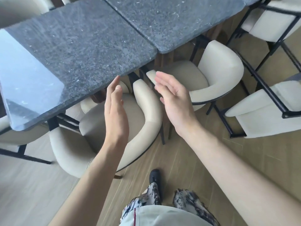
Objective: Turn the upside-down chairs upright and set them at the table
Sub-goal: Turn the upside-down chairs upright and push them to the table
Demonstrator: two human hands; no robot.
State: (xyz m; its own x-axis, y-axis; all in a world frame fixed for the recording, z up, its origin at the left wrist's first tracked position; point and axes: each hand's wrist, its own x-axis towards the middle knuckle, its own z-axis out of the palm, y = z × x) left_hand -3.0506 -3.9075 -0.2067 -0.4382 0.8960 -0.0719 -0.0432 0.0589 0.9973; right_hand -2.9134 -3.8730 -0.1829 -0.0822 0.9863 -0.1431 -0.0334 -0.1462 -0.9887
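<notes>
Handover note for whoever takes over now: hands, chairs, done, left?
Left hand and right hand: both open, holding nothing, above the near chair.
Done: near chair and second chair stand upright, tucked at the table.
Left: two upside-down chairs on the floor at right, one nearer, one farther, legs up. Flip them and set them at the table.
</notes>
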